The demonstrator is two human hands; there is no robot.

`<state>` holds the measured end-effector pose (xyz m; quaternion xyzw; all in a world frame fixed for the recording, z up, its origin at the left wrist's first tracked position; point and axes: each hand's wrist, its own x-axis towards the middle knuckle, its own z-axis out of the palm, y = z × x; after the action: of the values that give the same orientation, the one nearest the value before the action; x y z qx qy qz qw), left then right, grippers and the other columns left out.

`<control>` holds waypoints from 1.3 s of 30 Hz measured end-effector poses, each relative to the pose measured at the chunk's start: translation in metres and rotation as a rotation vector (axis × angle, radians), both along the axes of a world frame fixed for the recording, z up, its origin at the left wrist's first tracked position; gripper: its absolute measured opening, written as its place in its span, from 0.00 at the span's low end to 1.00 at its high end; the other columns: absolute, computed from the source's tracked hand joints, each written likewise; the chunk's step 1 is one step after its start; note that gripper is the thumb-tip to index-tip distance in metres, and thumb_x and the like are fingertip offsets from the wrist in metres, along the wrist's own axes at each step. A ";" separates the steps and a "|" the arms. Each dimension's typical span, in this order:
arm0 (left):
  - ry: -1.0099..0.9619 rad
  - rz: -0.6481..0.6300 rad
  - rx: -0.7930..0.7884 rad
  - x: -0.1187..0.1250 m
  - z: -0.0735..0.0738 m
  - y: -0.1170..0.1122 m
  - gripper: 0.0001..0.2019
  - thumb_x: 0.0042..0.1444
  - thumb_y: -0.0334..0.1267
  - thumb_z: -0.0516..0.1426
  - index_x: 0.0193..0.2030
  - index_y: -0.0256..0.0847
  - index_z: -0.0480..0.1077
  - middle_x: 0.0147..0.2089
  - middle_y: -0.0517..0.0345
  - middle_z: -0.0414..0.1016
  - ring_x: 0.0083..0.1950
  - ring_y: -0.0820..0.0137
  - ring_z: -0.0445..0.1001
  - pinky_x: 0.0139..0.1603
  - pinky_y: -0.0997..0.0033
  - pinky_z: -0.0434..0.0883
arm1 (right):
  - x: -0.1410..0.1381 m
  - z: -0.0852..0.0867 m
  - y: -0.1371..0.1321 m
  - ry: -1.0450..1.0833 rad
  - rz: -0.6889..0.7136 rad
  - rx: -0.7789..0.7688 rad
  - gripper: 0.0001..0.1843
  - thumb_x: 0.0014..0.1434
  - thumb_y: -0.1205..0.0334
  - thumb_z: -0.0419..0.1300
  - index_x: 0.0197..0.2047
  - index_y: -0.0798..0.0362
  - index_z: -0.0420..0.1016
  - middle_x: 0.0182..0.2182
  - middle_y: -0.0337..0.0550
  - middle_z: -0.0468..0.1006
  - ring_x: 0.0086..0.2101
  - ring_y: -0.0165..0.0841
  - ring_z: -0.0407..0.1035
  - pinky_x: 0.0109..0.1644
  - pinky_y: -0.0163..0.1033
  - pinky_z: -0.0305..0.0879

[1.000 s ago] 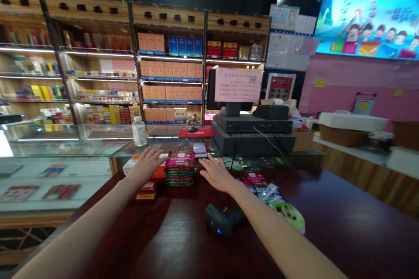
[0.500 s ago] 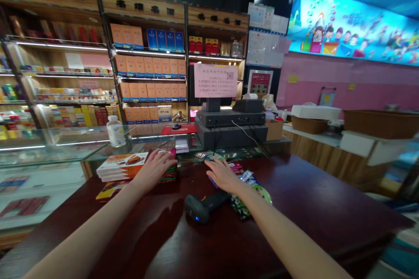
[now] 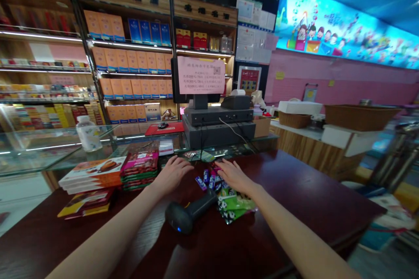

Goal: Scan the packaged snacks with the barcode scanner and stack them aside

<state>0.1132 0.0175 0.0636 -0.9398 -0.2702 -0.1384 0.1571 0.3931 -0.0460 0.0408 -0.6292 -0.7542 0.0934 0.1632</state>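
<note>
My left hand hovers over the counter with fingers stretched out, right of a stack of pink and brown snack packets. Nothing shows in it. My right hand reaches over a small pile of candies with its fingers extended; it partly covers the pile, and I cannot tell whether it touches it. Small purple-and-blue wrapped candies lie between the hands. Below the right hand are green snack bags, partly behind the forearm. A black barcode scanner rests on the counter nearer to me.
White-and-orange snack boxes are stacked at the left, behind yellow-and-maroon packets. A white bottle stands on the glass case. The cash register with its screen is at the back of the dark wooden counter.
My left hand has moved off the pink packets to the right, uncovering them. My right hand stays over the candy pile. The whole view has turned slightly right.
</note>
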 end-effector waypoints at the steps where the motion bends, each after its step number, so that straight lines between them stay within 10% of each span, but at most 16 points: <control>1: 0.003 -0.011 -0.017 0.007 -0.003 0.003 0.19 0.62 0.31 0.52 0.59 0.49 0.69 0.58 0.56 0.75 0.61 0.64 0.67 0.67 0.58 0.54 | 0.005 -0.002 0.001 -0.001 -0.010 -0.009 0.28 0.70 0.54 0.43 0.71 0.48 0.55 0.70 0.46 0.58 0.70 0.43 0.44 0.71 0.63 0.35; 16: 0.125 -0.088 -0.273 0.102 -0.032 0.060 0.26 0.64 0.31 0.46 0.69 0.49 0.59 0.70 0.54 0.64 0.71 0.60 0.58 0.68 0.49 0.57 | 0.067 -0.024 0.033 0.005 -0.122 -0.103 0.27 0.70 0.55 0.44 0.69 0.51 0.61 0.68 0.48 0.63 0.69 0.45 0.49 0.70 0.64 0.39; 23: 0.090 -0.110 -0.348 0.111 -0.044 0.076 0.21 0.70 0.50 0.42 0.56 0.50 0.72 0.59 0.57 0.76 0.69 0.58 0.61 0.69 0.47 0.53 | 0.071 -0.024 0.043 -0.016 -0.072 -0.168 0.25 0.70 0.53 0.44 0.66 0.41 0.65 0.67 0.40 0.64 0.69 0.46 0.48 0.69 0.69 0.37; 30: 0.134 -0.011 -0.297 0.109 -0.043 0.087 0.23 0.70 0.46 0.41 0.42 0.42 0.76 0.46 0.49 0.79 0.56 0.60 0.73 0.59 0.57 0.63 | 0.083 -0.036 0.049 -0.040 -0.101 -0.142 0.26 0.70 0.52 0.43 0.67 0.44 0.63 0.68 0.40 0.62 0.69 0.46 0.49 0.68 0.71 0.37; 39: 0.169 0.140 -0.424 0.128 -0.044 0.082 0.21 0.67 0.45 0.43 0.47 0.46 0.77 0.51 0.46 0.76 0.58 0.53 0.70 0.59 0.44 0.65 | 0.091 -0.038 0.052 0.074 -0.145 -0.149 0.26 0.70 0.52 0.42 0.65 0.46 0.68 0.68 0.47 0.63 0.65 0.45 0.58 0.67 0.67 0.46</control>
<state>0.2414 0.0996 0.0196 -0.9390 -0.3436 0.0116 -0.0125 0.4837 0.0062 0.0025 -0.6888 -0.6910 0.1602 0.1499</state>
